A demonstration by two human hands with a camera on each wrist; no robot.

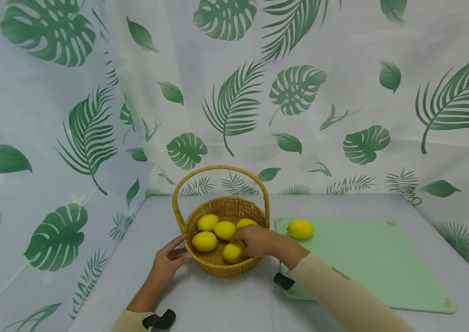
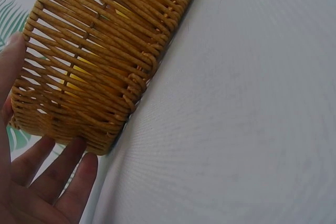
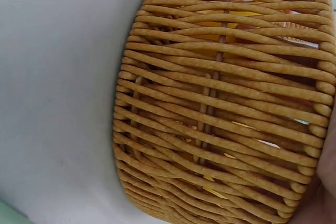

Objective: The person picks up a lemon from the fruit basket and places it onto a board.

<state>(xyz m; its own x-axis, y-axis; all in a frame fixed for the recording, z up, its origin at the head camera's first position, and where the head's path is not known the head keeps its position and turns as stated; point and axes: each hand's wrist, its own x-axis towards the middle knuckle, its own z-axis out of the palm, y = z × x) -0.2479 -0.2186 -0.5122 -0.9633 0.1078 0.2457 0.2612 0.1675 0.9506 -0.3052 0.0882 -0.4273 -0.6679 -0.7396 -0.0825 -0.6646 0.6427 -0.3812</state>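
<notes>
A wicker basket with a tall arched handle stands on the table and holds several yellow lemons. My right hand reaches in over the right rim, its thumb and fingers gripping the front lemon. In the right wrist view, the woven wall hides most of that hand. At the basket's left side, my left hand touches the wall with its fingers spread. Its fingertips lie against the lower weave in the left wrist view.
A pale green cutting board lies right of the basket, with one lemon near its far left corner. White cloth covers the table. Leaf-patterned curtains hang behind and at both sides.
</notes>
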